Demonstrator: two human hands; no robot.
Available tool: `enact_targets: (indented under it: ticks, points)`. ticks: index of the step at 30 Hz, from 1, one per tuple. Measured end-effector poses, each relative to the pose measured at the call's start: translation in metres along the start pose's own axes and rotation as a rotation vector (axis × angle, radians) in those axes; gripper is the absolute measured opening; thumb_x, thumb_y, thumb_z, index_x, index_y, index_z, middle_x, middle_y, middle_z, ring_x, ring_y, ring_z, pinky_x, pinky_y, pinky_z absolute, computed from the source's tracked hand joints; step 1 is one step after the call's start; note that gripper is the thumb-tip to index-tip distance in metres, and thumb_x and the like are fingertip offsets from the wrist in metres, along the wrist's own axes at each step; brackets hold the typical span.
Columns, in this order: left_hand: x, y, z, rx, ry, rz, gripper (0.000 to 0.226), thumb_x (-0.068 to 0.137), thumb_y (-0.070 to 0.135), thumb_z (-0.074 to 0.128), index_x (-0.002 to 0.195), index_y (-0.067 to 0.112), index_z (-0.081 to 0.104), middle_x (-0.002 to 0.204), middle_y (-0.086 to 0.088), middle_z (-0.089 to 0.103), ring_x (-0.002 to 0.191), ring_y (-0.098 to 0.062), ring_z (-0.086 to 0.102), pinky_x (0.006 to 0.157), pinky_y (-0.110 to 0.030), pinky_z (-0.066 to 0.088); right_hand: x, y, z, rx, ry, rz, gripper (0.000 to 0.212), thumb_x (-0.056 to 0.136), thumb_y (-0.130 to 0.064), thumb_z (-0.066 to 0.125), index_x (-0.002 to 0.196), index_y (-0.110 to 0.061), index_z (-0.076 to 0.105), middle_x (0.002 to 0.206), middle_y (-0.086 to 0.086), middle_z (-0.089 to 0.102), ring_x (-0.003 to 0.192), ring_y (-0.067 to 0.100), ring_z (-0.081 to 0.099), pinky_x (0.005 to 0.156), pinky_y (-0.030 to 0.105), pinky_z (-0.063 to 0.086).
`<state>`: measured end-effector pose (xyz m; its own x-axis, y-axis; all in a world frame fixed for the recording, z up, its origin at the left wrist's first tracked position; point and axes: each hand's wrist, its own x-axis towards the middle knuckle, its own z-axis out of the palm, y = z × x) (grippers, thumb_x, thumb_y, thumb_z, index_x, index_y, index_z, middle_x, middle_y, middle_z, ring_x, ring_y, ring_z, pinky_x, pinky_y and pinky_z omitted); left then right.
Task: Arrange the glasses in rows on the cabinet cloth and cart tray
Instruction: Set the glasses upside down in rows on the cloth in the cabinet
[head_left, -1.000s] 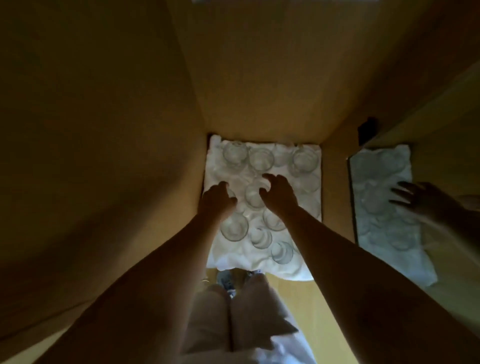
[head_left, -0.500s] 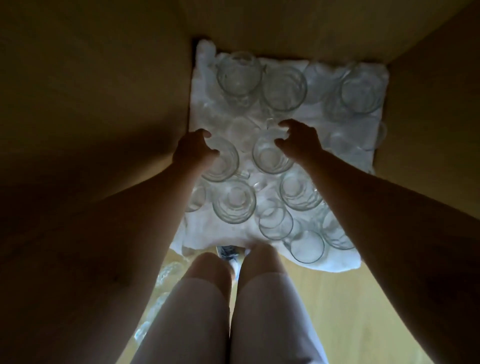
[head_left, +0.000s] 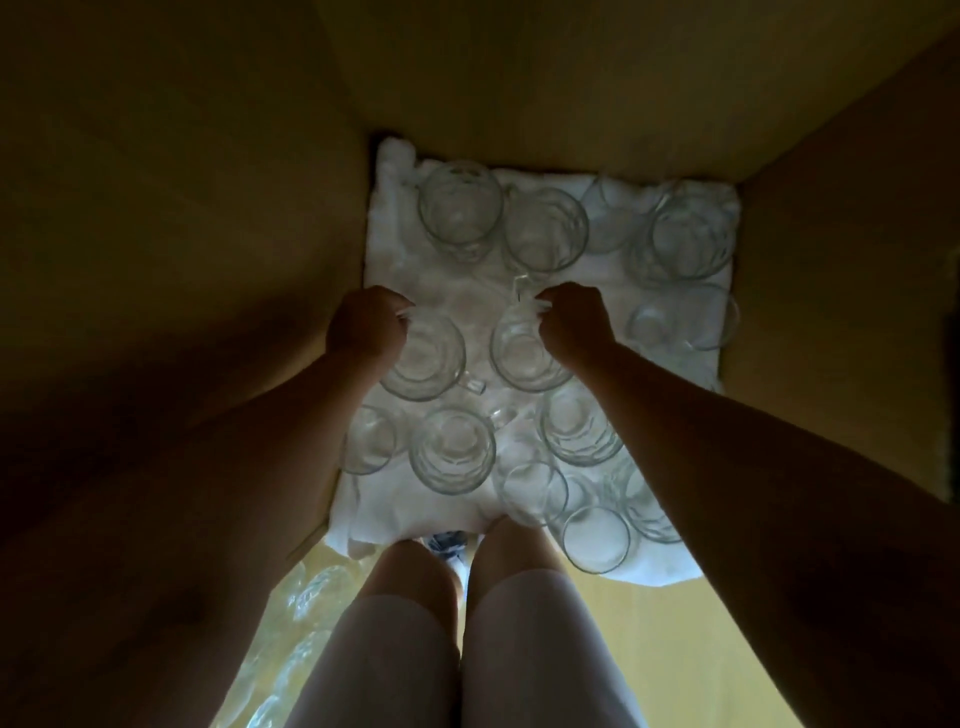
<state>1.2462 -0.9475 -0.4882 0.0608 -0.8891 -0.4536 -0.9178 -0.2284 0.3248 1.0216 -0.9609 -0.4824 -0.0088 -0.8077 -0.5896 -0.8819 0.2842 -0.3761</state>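
Note:
Several clear glasses and handled mugs stand on a white cloth (head_left: 395, 270) laid on the cabinet shelf. My left hand (head_left: 366, 325) curls over the far-left rim of a glass mug (head_left: 431, 364) in the middle row. My right hand (head_left: 571, 325) grips the far rim of another glass mug (head_left: 522, 358) beside it. Two mugs (head_left: 460, 213) (head_left: 545, 231) stand behind my hands, and another glass (head_left: 691, 239) is at the back right. More glasses (head_left: 452, 449) (head_left: 579, 431) (head_left: 595, 538) fill the near rows.
Wooden cabinet walls (head_left: 234, 208) (head_left: 841, 260) close in on the left, back and right. My knees (head_left: 457, 597) are at the shelf's front edge. Crumpled clear plastic (head_left: 301, 597) lies below at the left.
The view has drawn closer to the shelf. Both hands have curled tighter onto the rims of the two middle mugs; the right-hand mirror image of one second ago is out of sight.

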Motion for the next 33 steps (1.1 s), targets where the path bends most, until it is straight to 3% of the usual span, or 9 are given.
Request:
enact_targets:
  ticks: [6,11,16,22,25,28,31,33]
  points:
    - [-0.024,0.028,-0.053,-0.076,0.091,-0.003,0.027,0.093,0.016,0.057,0.118,0.013,0.067,0.126,-0.008,0.062,0.118,-0.026,0.055,0.099,-0.032,0.044,-0.042,-0.019,-0.036,-0.045,0.076,-0.032,0.035,0.093,-0.007,0.046,0.126,-0.011,0.058,0.128,0.012,0.058,0.121,0.025,0.051,0.097,0.025,0.035]
    - [-0.06,0.048,-0.103,-0.088,0.15,0.005,0.028,0.093,0.017,0.054,0.116,0.02,0.068,0.122,-0.006,0.064,0.114,-0.024,0.058,0.092,-0.03,0.046,-0.092,-0.042,-0.078,0.019,0.07,0.029,0.035,0.094,-0.007,0.043,0.125,-0.011,0.058,0.126,0.014,0.057,0.118,0.029,0.053,0.095,0.032,0.042]
    - [-0.103,0.066,-0.148,-0.158,0.199,-0.014,0.026,0.092,0.015,0.055,0.112,0.02,0.07,0.12,-0.005,0.065,0.112,-0.023,0.059,0.091,-0.027,0.045,-0.151,-0.056,-0.115,0.011,0.214,0.031,0.031,0.093,-0.01,0.05,0.121,-0.016,0.063,0.127,0.008,0.06,0.116,0.024,0.056,0.094,0.023,0.041]
    - [-0.163,0.079,-0.175,-0.175,0.182,-0.006,0.023,0.088,0.02,0.055,0.101,0.011,0.071,0.109,-0.013,0.068,0.101,-0.029,0.062,0.079,-0.029,0.047,-0.234,-0.053,-0.147,0.092,0.371,0.114,0.025,0.094,-0.009,0.047,0.111,-0.007,0.066,0.116,0.012,0.065,0.112,0.029,0.058,0.089,0.027,0.044]
    - [-0.2,0.085,-0.179,-0.17,0.145,0.041,0.023,0.088,0.017,0.054,0.1,0.005,0.07,0.11,-0.016,0.067,0.103,-0.03,0.062,0.081,-0.03,0.045,-0.275,-0.044,-0.148,0.041,0.363,0.125,0.025,0.093,-0.009,0.045,0.104,-0.005,0.067,0.112,0.014,0.066,0.108,0.029,0.06,0.085,0.027,0.044]
    - [-0.235,0.083,-0.174,-0.135,0.111,0.095,0.025,0.091,0.017,0.054,0.108,0.013,0.07,0.117,-0.01,0.066,0.109,-0.025,0.06,0.088,-0.025,0.045,-0.311,-0.035,-0.143,-0.023,0.355,0.099,0.026,0.093,-0.01,0.044,0.105,-0.007,0.067,0.114,0.013,0.066,0.109,0.028,0.06,0.086,0.026,0.043]
    - [-0.273,0.079,-0.169,-0.046,0.051,0.181,0.027,0.092,0.017,0.055,0.116,0.018,0.068,0.125,-0.008,0.062,0.116,-0.023,0.057,0.098,-0.027,0.045,-0.337,-0.026,-0.138,0.014,0.276,0.056,0.03,0.092,-0.011,0.047,0.118,-0.011,0.063,0.123,0.011,0.061,0.116,0.028,0.055,0.091,0.026,0.042]
    - [-0.301,0.079,-0.167,0.019,0.053,0.187,0.029,0.092,0.014,0.055,0.118,0.019,0.067,0.125,-0.008,0.062,0.114,-0.022,0.058,0.097,-0.028,0.046,-0.358,-0.022,-0.14,-0.011,0.21,0.017,0.034,0.094,-0.011,0.046,0.125,-0.01,0.059,0.125,0.013,0.058,0.12,0.032,0.052,0.096,0.03,0.04]
